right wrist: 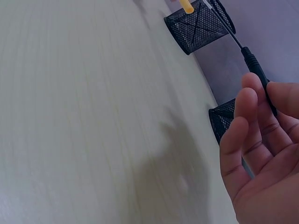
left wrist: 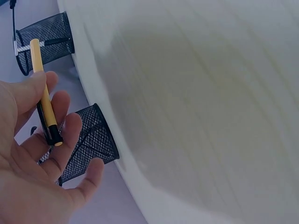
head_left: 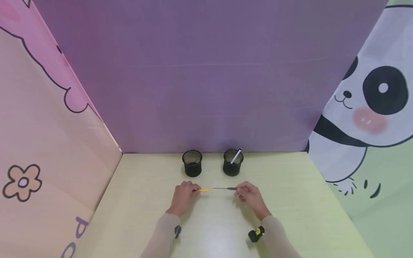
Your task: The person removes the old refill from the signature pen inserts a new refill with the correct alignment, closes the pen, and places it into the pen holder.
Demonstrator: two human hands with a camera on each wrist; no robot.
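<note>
Between the thumb and fingers of my left hand [head_left: 184, 197] is a yellow pen [left wrist: 36, 55] with a black clip and a black band at one end. My right hand [head_left: 253, 199] pinches a thin screwdriver [right wrist: 251, 61] by its black ribbed handle, and its slim metal shaft points left toward the pen. In the head view a small gap separates shaft tip and pen. Both hands are above the table, in front of two black mesh pen cups. Fingers cover part of each held thing.
The left pen cup [head_left: 193, 171] contains something thin and dark. A white marker [head_left: 236, 156] with a black end leans in the right pen cup [head_left: 231, 170]. Behind them, a purple backdrop [head_left: 206, 79] rises from the table's far edge. Printed side panels flank the pale table [head_left: 135, 215].
</note>
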